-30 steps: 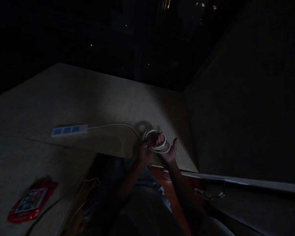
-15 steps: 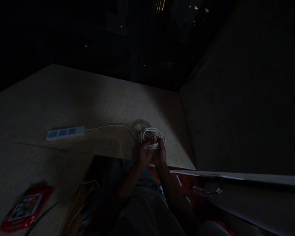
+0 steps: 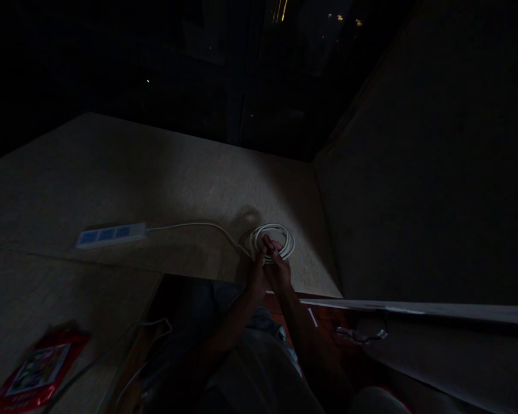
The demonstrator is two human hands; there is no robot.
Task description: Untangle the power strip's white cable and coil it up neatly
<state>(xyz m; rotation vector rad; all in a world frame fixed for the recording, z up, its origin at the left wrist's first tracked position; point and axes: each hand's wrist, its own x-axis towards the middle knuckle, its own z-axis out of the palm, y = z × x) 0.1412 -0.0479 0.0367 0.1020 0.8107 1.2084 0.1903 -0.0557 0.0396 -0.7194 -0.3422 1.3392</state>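
The scene is very dark. A white cable is wound into a small coil point(image 3: 280, 238) near the front edge of a pale tabletop point(image 3: 155, 178). My left hand point(image 3: 257, 269) and my right hand point(image 3: 280, 265) are side by side at the coil's near side, fingers closed on its loops. From the coil the cable runs left across the table to a white power strip point(image 3: 111, 234) with blue sockets, lying flat.
A red printed packet point(image 3: 37, 371) lies at the lower left on a second table section. Thin cables point(image 3: 151, 339) hang below the table edge by my lap. A tall dark panel point(image 3: 431, 172) stands on the right, with a pale ledge point(image 3: 435, 313) below it.
My right hand, open beside the coil a second ago, has closed in next to the left hand on the loops. The coil now lies a little flatter on the table.
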